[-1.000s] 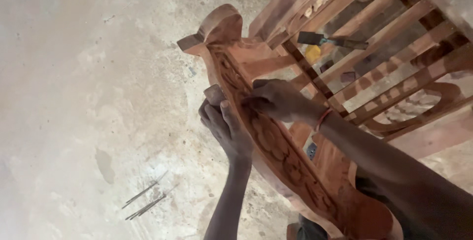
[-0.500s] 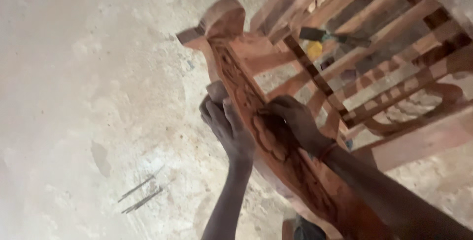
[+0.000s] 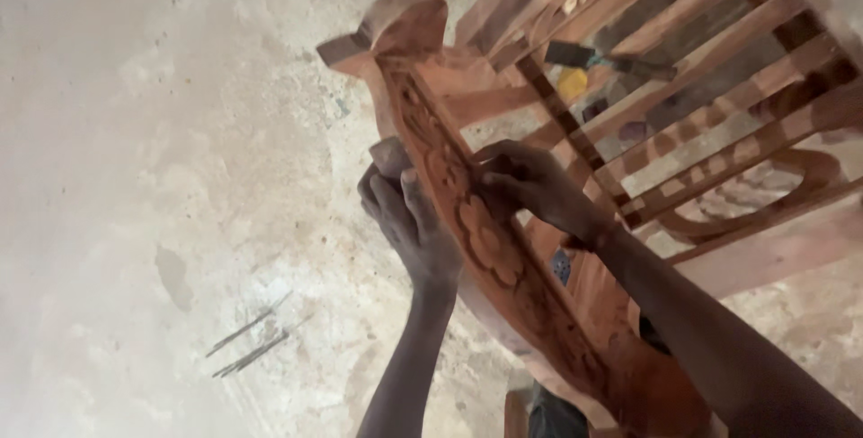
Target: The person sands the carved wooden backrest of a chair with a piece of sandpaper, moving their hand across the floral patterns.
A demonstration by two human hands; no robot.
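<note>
Head view: your left hand (image 3: 409, 222) is curled around a small grey-brown block (image 3: 392, 156), pressed to the left edge of the reddish-brown carved wooden furniture rail (image 3: 490, 245) that runs from far left to near right. Your right hand (image 3: 530, 185) lies on the rail's right side, fingers (image 3: 490, 188) bent onto the floral carving; whether they pinch anything you cannot tell. Slatted reddish wooden frame (image 3: 719, 106) at far right. Thin metal rods (image 3: 244, 341) lie on the pale concrete floor (image 3: 135, 177), near left.
</note>
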